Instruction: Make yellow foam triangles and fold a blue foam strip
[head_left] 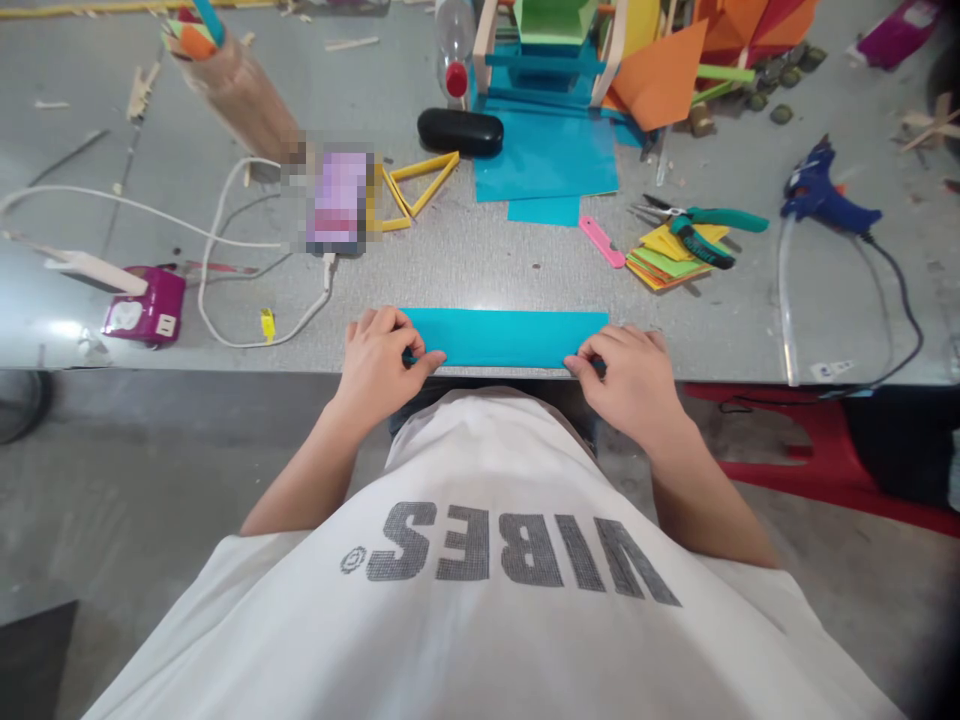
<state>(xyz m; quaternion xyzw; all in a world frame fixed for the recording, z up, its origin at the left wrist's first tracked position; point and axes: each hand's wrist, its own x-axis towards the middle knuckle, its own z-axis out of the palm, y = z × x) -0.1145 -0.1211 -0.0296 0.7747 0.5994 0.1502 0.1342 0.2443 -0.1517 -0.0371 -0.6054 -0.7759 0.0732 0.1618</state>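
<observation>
A long blue strip of paper [502, 338] lies along the near edge of the grey table. My left hand [386, 355] grips its left end, thumb on the near edge and fingers curled. At the opposite end my right hand [626, 370] pinches the near corner in the same way. The near edge seems slightly raised or creased between the thumbs. Beyond the strip lie a pink cutter [602, 243] and a stack of coloured paper pieces [660, 265], with teal-handled pliers [701, 230] resting on the stack.
A phone [341, 205] on a white cable lies left, near yellow folded triangles [424, 185] and a purple adapter [154, 305]. Blue sheets [544, 155], a black case [460, 132] and a bottle [454, 45] stand farther back. A blue glue gun [829, 190] is at right.
</observation>
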